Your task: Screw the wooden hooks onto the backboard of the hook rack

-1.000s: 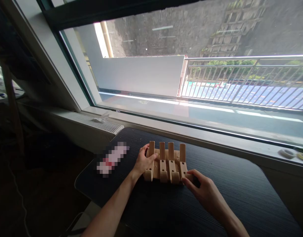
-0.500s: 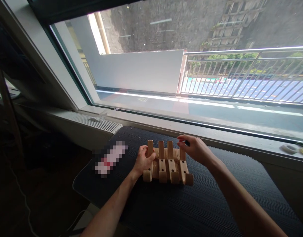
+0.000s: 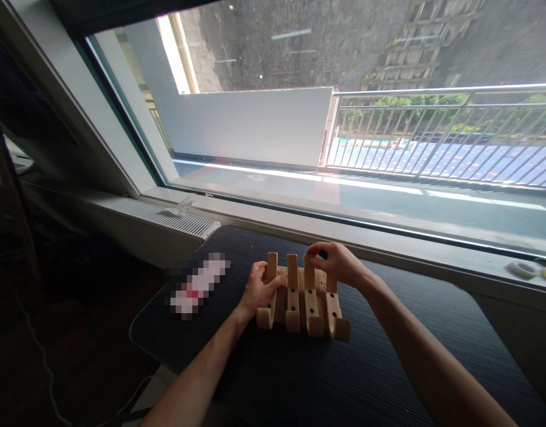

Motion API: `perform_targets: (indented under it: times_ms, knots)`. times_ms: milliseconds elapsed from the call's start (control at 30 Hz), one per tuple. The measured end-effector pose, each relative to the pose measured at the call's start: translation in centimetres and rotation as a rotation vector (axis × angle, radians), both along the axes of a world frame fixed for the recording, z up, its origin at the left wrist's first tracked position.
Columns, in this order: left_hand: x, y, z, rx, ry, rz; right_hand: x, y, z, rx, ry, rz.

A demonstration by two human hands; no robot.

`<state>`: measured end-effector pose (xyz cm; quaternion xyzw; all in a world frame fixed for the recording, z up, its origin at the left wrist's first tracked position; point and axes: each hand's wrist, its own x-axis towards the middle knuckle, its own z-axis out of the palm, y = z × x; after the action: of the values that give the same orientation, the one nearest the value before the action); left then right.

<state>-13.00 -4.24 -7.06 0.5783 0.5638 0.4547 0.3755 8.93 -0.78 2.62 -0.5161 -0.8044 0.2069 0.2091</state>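
A wooden hook rack (image 3: 280, 309) lies on the dark table, with several J-shaped wooden hooks side by side on its board. Dark round screw heads or holes show on the hooks. My left hand (image 3: 257, 289) is closed around the rack's left end, its thumb over the leftmost hook (image 3: 273, 267). With bent fingers, my right hand (image 3: 339, 262) pinches the upright upper end of the third hook (image 3: 309, 279) from the left. It partly covers the upper end of the rightmost hook (image 3: 332, 302).
The black wood-grain table (image 3: 415, 332) stands against a window sill (image 3: 264, 216). A blurred-out pinkish item (image 3: 201, 284) lies left of the rack. Crumpled clear plastic (image 3: 180, 207) rests on the vented ledge (image 3: 139, 209). A tape roll (image 3: 520, 270) sits at the right on the sill.
My right hand has shifted left, from the rightmost hook to the upper end of the third hook. My left hand keeps its hold; the right part of the rack shifts slightly towards me.
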Motion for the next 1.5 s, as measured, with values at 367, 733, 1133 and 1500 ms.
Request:
perform_targets:
  times_ms: [367,733,1133,1500]
  knots:
    - [-0.8,1.2,2.0,-0.017,0.010,-0.154,1.4,-1.1,1.3,0.093,0.002,-0.125]
    - [-0.2,-3.0,10.4,0.228,0.087,-0.042,5.3,-4.1,0.0,-0.060,0.069,-0.186]
    - [2.2,-13.7,3.7,0.029,0.283,-0.195,3.4,-2.0,-0.9,-0.123,0.014,-0.066]
    - [2.6,-12.1,2.5,0.215,0.446,-0.121,5.8,-6.3,-1.9,-0.333,0.071,-0.010]
